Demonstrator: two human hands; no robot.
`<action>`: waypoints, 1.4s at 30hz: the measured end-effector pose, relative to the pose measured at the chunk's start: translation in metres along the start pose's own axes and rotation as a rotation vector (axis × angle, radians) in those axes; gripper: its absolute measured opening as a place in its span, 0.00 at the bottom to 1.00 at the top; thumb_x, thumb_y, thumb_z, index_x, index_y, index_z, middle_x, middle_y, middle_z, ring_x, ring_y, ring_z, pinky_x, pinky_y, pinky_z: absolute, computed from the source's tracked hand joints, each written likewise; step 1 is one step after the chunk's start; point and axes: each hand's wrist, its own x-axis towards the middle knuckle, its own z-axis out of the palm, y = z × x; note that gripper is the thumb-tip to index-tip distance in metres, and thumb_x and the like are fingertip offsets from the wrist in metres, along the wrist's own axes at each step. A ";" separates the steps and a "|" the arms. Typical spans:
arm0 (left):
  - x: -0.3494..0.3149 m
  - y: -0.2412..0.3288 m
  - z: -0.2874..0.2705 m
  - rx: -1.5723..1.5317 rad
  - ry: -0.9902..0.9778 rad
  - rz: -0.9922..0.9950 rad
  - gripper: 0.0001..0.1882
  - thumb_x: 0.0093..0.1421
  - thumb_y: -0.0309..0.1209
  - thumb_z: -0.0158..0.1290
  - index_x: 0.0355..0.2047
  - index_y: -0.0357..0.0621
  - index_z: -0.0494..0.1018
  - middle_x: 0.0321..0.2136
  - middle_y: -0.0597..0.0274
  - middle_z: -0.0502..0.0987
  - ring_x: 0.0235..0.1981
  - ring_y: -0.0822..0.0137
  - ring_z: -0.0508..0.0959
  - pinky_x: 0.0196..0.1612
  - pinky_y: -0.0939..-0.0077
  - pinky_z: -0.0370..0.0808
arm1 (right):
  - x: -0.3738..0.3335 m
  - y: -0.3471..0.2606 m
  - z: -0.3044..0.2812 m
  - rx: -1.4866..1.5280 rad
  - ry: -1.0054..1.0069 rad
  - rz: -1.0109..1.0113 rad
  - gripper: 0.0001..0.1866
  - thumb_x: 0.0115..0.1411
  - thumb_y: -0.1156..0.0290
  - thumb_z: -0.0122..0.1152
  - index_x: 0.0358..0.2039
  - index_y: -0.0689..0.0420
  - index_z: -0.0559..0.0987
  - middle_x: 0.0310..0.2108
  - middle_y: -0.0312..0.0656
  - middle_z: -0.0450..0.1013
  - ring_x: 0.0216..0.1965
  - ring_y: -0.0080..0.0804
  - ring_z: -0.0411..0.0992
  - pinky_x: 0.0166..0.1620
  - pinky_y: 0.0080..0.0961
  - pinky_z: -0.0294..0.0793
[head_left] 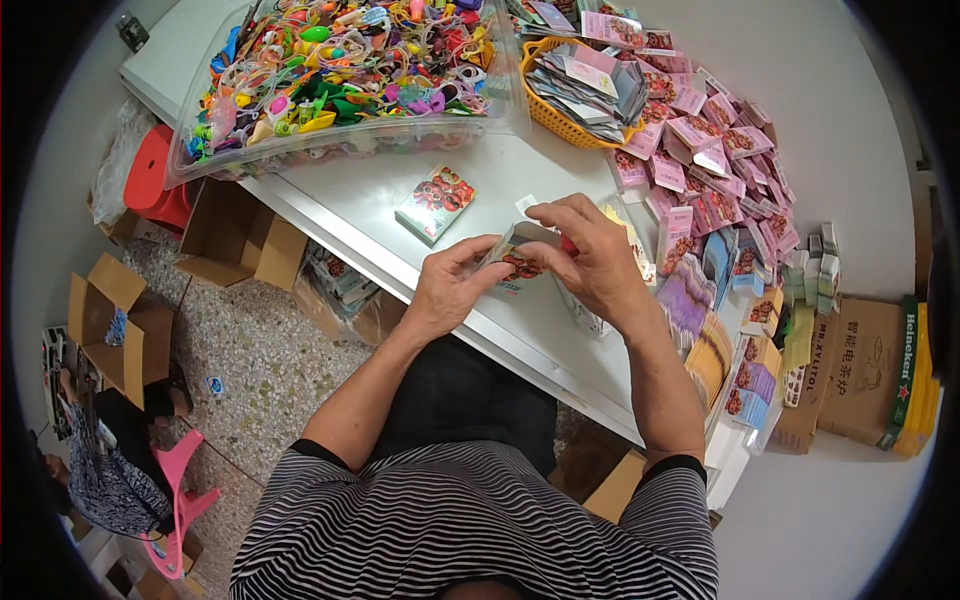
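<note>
Your left hand (450, 285) clamps the box (522, 267) at 9 o'clock; right hand (600, 262) at 2, grip: can't tell. Likely light, creasable card; pinch side edges.

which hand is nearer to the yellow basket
Right. The right hand is just below the yellow basket in the picture; the left hand is farther off, lower and to the basket's left.

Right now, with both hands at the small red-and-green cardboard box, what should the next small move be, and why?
I'd probably fold the upper end of the small box closed: that end looks open, the left hand steadies it, and the right hand has fingers there.
</note>
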 end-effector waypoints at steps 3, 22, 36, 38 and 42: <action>0.002 -0.001 0.002 0.017 0.000 -0.003 0.20 0.63 0.22 0.60 0.55 0.31 0.73 0.44 0.58 0.81 0.43 0.73 0.79 0.49 0.78 0.77 | -0.003 -0.004 -0.006 0.051 0.004 0.075 0.18 0.56 0.71 0.71 0.47 0.57 0.79 0.35 0.41 0.74 0.32 0.30 0.74 0.36 0.26 0.74; 0.005 -0.003 -0.004 -0.016 -0.011 -0.007 0.19 0.63 0.22 0.60 0.54 0.30 0.73 0.44 0.58 0.81 0.44 0.72 0.79 0.49 0.76 0.78 | -0.018 0.015 0.036 -0.075 0.299 -0.173 0.18 0.59 0.87 0.57 0.49 0.58 0.75 0.53 0.48 0.71 0.51 0.45 0.73 0.52 0.34 0.73; 0.002 -0.006 0.001 -0.058 0.026 0.032 0.18 0.63 0.21 0.60 0.53 0.30 0.73 0.45 0.56 0.80 0.45 0.71 0.79 0.51 0.76 0.77 | -0.041 0.021 0.030 0.101 0.390 0.059 0.13 0.61 0.78 0.64 0.46 0.60 0.78 0.47 0.44 0.76 0.46 0.34 0.75 0.50 0.29 0.73; 0.000 -0.009 0.001 -0.059 0.032 0.041 0.18 0.62 0.20 0.60 0.52 0.30 0.73 0.45 0.57 0.80 0.45 0.71 0.79 0.53 0.75 0.76 | -0.048 0.023 0.031 0.417 0.289 0.318 0.14 0.61 0.78 0.65 0.47 0.61 0.77 0.44 0.39 0.75 0.41 0.24 0.73 0.44 0.22 0.74; -0.004 -0.015 0.002 -0.011 0.023 0.065 0.17 0.61 0.20 0.61 0.51 0.32 0.74 0.45 0.59 0.80 0.45 0.72 0.79 0.53 0.75 0.75 | -0.051 0.011 0.032 0.844 0.393 0.465 0.16 0.61 0.79 0.64 0.49 0.62 0.76 0.41 0.35 0.73 0.36 0.16 0.70 0.37 0.15 0.70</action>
